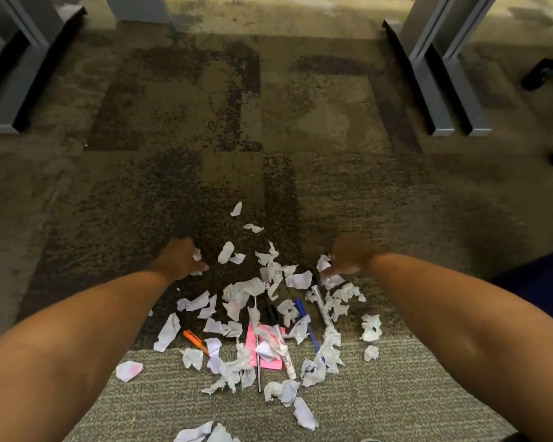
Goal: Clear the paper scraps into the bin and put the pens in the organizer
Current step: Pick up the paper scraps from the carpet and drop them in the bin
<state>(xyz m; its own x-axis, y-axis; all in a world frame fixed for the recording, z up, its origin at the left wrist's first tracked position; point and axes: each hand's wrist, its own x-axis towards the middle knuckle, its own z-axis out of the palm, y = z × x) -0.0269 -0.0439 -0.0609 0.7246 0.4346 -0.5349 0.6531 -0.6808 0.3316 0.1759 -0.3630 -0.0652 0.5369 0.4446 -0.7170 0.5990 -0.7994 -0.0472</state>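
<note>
Scraps (251, 290) of torn white paper, many crumpled, lie strewn over the carpet (332, 129) in a loose fan that narrows away from the person. Pens lie mixed in among them, long axes mostly running near-to-far. Orange pen (194, 340): at the left edge of the heap, slanting from far-left to near-right, partly under a scrap. Black marker (274, 319): cap end pointing away, barrel crossing a pink note (270, 365) toward the person. Blue pen (304, 317): just right of the marker, tilted slightly, near end covered by paper. Clear pen (320, 303): right again, dark tip pointing away, close to the right hand. Thin stick (258, 362): a slim pen or pencil, almost straight near-to-far across the note's left side.

Left hand (180, 258): at the heap's far left edge, fingers curled down and touching a scrap; whether it grips cannot be told. Right hand (348, 256): at the far right edge, blurred, fingers bent over scraps, grip equally unclear. Hands well apart.

Grey desk legs (441, 90) stand beyond.
</note>
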